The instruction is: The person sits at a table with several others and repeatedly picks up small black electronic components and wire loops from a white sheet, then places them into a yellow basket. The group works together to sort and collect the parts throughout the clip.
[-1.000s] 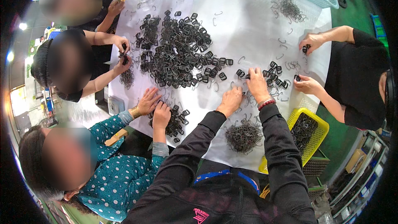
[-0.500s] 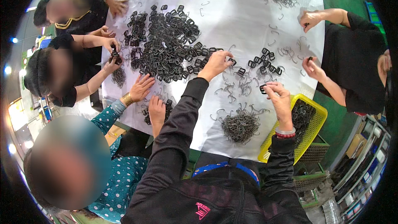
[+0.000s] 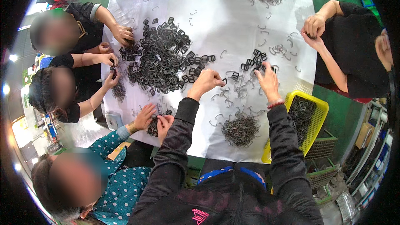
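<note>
Left hand (image 3: 205,81) is on the white table (image 3: 233,29), fingers curled at the edge of the big pile of dark buckles (image 3: 160,60). It appears closed on a small piece, but the piece cannot be made out. Against the frame half a second back, this hand sits lower and nearer the body, having come off the pile's upper right edge.

Right hand (image 3: 268,82) lies palm down, fingers spread, on the small cluster of buckles (image 3: 253,61) and loose wire clips (image 3: 237,89). Whether it grips anything cannot be told. Earlier it hovered at the yellow basket (image 3: 321,114); it is now up on the table, left of the basket.

A heap of wire clips (image 3: 241,129) lies between the forearms, near the table's front edge, placed as before.

Co-workers' hands (image 3: 154,121) work at the lower left; another pair (image 3: 313,29) at the right.
</note>
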The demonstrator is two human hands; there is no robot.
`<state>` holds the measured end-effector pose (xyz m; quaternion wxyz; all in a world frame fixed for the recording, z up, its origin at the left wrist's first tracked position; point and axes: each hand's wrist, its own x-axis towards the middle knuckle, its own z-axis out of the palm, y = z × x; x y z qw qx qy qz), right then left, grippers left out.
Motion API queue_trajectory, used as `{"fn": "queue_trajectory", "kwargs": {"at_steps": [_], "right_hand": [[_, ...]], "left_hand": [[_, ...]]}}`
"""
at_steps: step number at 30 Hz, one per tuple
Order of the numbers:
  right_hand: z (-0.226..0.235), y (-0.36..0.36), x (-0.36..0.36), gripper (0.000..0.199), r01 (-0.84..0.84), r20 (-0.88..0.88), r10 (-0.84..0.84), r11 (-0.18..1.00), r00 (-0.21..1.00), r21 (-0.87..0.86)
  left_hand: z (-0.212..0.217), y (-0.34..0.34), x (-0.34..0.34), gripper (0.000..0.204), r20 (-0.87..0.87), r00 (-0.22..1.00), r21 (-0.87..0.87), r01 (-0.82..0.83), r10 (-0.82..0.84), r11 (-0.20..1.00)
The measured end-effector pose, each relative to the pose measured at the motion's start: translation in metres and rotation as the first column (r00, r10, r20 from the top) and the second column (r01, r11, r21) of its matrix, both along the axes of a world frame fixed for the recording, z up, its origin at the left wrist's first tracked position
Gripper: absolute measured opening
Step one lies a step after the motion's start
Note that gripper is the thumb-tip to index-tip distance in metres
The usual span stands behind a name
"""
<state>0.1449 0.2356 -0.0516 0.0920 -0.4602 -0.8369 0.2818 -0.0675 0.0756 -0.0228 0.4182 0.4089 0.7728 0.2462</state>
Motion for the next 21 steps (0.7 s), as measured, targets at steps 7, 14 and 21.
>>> {"fn": "queue_trajectory", "kwargs": {"at_steps": [7, 14, 21], "right_hand": [[-0.035, -0.001, -0.018, 0.025, -0.081, 0.300, 0.104, 0.993, 0.948, -0.086], [-0.024, -0.012, 0.006, 0.036, 0.118, 0.043, -0.112, 0.978, 0.993, -0.174], [-0.038, -0.044, 0.021, 0.027, 0.034, 0.135, -0.009, 0.982, 0.991, -0.187]], "left_hand": [[0.019, -0.001, -0.012, 0.018, 0.232, 0.957, -0.177, -0.134, 0.174, 0.975], [0.029, 0.002, -0.016, 0.013, 0.844, 0.495, -0.062, -0.293, 0.207, 0.954], [0.046, 0.038, -0.002, 0.017, 0.985, 0.166, 0.020, -0.424, 0.055, 0.906]]}}
